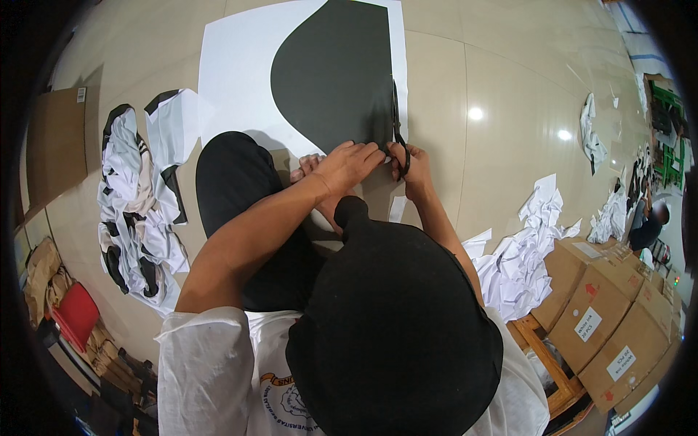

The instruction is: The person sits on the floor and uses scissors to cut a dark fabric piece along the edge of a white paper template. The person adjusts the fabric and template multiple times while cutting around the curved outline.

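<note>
A large white sheet (233,80) with a dark grey curved shape (331,80) on it lies in front of me. My left hand (349,163) grips the sheet’s near edge with bent fingers. My right hand (409,163) is closed on the handles of black scissors (396,127), whose blades lie along the shape’s straight right side. My bare toes (304,168) show just left of and beneath my left hand. A narrow white strip (398,209) lies on the floor below the scissors.
Piles of white and black cloth pieces (134,182) lie left, beside brown cardboard (58,145) and a red chair (73,316). White scraps (512,269), stacked cartons (603,305) and a wooden frame (542,349) are at the right. Another person (647,225) sits at the far right on the tiled floor (451,87).
</note>
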The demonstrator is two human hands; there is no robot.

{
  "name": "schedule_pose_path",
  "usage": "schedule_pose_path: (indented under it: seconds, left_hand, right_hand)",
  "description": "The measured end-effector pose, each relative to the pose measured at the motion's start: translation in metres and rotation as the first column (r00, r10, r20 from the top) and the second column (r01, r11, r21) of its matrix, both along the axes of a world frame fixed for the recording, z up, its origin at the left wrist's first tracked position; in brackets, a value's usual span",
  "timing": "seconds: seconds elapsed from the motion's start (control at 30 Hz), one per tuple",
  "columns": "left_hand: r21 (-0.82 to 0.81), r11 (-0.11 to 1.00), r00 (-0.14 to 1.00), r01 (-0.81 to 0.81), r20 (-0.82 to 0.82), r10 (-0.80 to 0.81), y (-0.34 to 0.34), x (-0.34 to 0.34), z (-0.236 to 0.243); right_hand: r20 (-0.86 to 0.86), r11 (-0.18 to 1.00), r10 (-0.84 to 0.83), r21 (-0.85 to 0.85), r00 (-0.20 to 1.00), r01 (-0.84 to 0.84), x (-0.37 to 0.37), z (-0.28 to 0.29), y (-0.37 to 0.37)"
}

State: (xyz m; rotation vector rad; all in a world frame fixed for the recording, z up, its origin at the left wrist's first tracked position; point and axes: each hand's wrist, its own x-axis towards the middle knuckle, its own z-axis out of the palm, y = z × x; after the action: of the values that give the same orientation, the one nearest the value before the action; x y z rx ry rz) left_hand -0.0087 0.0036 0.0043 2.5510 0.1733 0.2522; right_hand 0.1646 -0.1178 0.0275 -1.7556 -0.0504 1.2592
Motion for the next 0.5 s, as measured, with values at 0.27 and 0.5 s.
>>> schedule_pose_path:
  seconds: [0.27,0.5]
  left_hand:
    - [-0.012,1.0,1.0,-0.002,0.0,0.002,0.001,0.0,0.002]
    - [-0.023,1.0,1.0,-0.007,-0.014,0.007,0.0,0.001,-0.001]
  right_hand:
    - [-0.017,1.0,-0.028,-0.005,0.999,0.028,-0.002,0.007,0.005]
    - [-0.001,1.0,-0.015,0.021,1.0,0.015,0.0,-0.003,0.0]
